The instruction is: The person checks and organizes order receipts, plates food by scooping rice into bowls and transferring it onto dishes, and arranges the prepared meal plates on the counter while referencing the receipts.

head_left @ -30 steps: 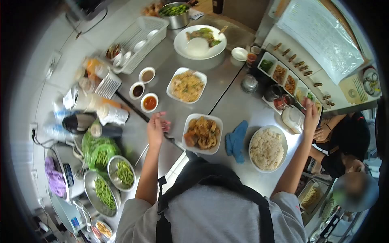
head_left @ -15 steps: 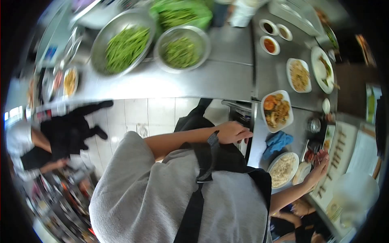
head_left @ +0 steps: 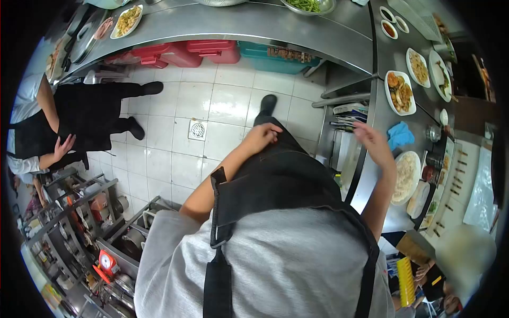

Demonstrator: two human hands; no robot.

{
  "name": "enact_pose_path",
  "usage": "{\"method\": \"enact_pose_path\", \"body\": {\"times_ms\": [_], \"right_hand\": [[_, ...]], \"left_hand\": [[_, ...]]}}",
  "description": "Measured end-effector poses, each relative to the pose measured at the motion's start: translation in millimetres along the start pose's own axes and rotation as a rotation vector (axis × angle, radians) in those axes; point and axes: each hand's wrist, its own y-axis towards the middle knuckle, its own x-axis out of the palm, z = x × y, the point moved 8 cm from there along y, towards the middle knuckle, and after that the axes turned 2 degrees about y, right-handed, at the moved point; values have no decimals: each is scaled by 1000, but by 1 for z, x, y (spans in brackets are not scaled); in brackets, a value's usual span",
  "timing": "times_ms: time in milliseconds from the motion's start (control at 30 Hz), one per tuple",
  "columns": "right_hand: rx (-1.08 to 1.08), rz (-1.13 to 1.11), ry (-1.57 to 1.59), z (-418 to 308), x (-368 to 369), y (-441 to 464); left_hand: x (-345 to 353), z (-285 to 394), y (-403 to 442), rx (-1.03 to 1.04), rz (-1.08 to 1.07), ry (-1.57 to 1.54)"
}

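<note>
My left hand (head_left: 261, 138) hangs over my black apron (head_left: 281, 185), its fingers loosely curled, and whether anything is in them I cannot make out. My right hand (head_left: 375, 143) is raised at the counter's edge with its fingers apart and nothing in it. Nearest to it are a crumpled blue cloth (head_left: 400, 135) and a white bowl of rice (head_left: 406, 177). Above the cloth stands a square white dish of cooked food (head_left: 400, 93), and beyond that a dish of fried rice (head_left: 418, 67).
A steel counter (head_left: 228, 24) curves across the top, with red bins (head_left: 169, 53) and a teal bin (head_left: 275, 61) beneath. At the left stands a person in a black apron (head_left: 63, 119). A stove (head_left: 127, 238) is at lower left; another person (head_left: 424, 273) is at lower right.
The view has swung toward the floor and the left side. My right hand has come back from the condiment containers to the counter's near edge. My left hand has moved away from the counter, over my apron.
</note>
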Motion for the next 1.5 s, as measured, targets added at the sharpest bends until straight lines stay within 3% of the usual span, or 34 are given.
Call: {"method": "enact_pose_path", "body": {"times_ms": [67,133,333,533,600,733,833,933,1033,1167,1267,1333,1400,1500], "right_hand": [[20,-148,-23,4,32,-4],[53,-88,-45,9,36,2],[31,16,-10,-10,47,33],[54,-22,-4,-33,89,45],[41,8,84,-29,99,37],[250,69,77,-3,104,2],[394,121,22,24,107,-31],[479,165,12,32,114,-62],[558,173,41,51,131,-83],[530,185,148,38,145,-78],[362,174,148,3,156,-34],[270,119,543,-15,186,11],[307,-41,814,-45,211,59],[361,21,982,-70,227,124]], "left_hand": [[-27,-28,-9,-124,125,-75],[-45,-49,-6,-239,163,-59],[-74,-77,22,-163,84,352],[-149,-80,93,-129,284,677],[-172,-52,118,-71,373,809],[-204,20,167,133,546,850],[-200,32,222,6,276,1009],[-178,39,254,269,313,1008],[-154,24,297,323,208,1205],[-136,14,295,-56,-102,607],[-127,19,261,-318,-291,211],[-131,2,259,-308,-344,75],[-133,-10,254,-356,-377,-87],[-127,22,228,-308,-377,-26]]}}
